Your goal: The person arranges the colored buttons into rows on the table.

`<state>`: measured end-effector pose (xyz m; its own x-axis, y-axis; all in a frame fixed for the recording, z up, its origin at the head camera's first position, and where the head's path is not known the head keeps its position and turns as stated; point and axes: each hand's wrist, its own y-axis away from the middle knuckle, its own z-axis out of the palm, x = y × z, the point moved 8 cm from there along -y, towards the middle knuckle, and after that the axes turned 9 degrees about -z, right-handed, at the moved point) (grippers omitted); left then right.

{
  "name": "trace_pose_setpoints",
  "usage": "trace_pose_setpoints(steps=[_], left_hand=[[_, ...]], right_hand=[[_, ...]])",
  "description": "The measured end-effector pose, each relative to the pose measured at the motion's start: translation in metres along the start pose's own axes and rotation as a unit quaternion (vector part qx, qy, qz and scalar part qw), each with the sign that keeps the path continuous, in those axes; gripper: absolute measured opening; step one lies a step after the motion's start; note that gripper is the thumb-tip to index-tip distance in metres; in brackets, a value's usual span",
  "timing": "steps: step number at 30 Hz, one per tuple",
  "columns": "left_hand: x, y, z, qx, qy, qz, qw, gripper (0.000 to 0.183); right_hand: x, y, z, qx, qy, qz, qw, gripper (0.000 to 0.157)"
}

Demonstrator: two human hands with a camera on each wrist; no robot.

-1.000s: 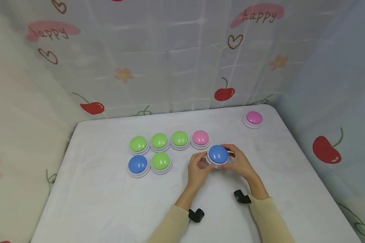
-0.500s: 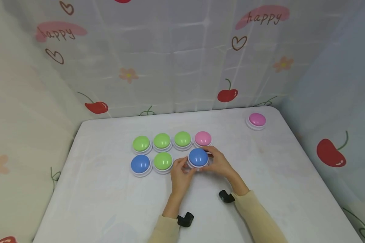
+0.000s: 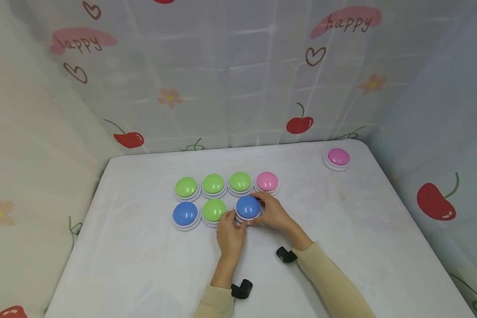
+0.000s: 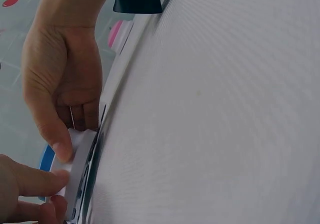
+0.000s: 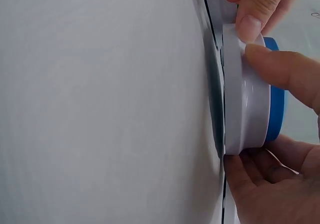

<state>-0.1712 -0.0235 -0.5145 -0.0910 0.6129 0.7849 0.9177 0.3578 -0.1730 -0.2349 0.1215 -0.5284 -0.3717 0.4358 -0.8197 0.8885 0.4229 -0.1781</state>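
Note:
A blue dome push button [image 3: 248, 206] with a round white base is held between both hands, at or just above the table, right of a green button [image 3: 214, 210]. My right hand [image 3: 275, 215] grips its right side, thumb in front and fingers behind, as the right wrist view also shows. My left hand [image 3: 230, 236] holds the base at its left front; in the left wrist view the left thumb and a finger [image 4: 55, 209] lie on the white base [image 4: 75, 184]. Another blue button [image 3: 185, 213] stands at the left end of this front row.
Behind stands a row of green buttons [image 3: 213, 183] with a pink button [image 3: 267, 181] at its right end. A separate pink button [image 3: 338, 157] sits near the far right corner of the white table [image 3: 365, 229]. A printed curtain [image 3: 206, 84] hangs behind.
Both hands have carried the blue button leftward and lower, from right of the pink button's front to beside the front green one. The other buttons keep their places.

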Motion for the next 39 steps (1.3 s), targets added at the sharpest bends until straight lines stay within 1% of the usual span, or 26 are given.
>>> trace_pose_setpoints(steps=[3, 8, 11, 19, 27, 34, 39], left_hand=[[0.0011, 0.0012, -0.0025, 0.012, 0.0, 0.005, 0.9999, 0.039], [0.0004, 0.0017, -0.0065, 0.032, 0.023, 0.011, 0.9992, 0.033], [-0.0005, 0.0018, -0.0074, 0.039, 0.034, 0.013, 0.9986, 0.032], [-0.0008, 0.0023, -0.0094, 0.052, 0.028, 0.013, 0.9982, 0.028], [-0.0028, 0.0022, -0.0084, 0.049, 0.017, 0.001, 0.9987, 0.025], [-0.0033, 0.0024, -0.0095, 0.05, 0.022, -0.001, 0.9985, 0.026], [-0.0035, 0.0027, -0.0092, 0.052, 0.025, -0.002, 0.9984, 0.026]], right_hand=[[0.0017, -0.0012, 0.0026, 0.001, 0.003, 0.008, 1.0, 0.083], [0.0024, -0.0025, 0.0052, 0.004, 0.012, 0.013, 1.0, 0.082], [0.0023, -0.0033, 0.006, 0.005, 0.013, 0.012, 1.0, 0.081], [-0.0004, -0.0041, 0.0073, 0.008, 0.014, 0.006, 1.0, 0.082], [-0.0025, -0.0033, 0.0078, 0.01, 0.03, -0.001, 1.0, 0.083], [-0.0065, -0.0027, 0.0078, 0.012, 0.047, -0.02, 0.999, 0.083], [-0.0073, -0.0017, 0.0071, 0.018, 0.05, -0.021, 0.998, 0.083]])
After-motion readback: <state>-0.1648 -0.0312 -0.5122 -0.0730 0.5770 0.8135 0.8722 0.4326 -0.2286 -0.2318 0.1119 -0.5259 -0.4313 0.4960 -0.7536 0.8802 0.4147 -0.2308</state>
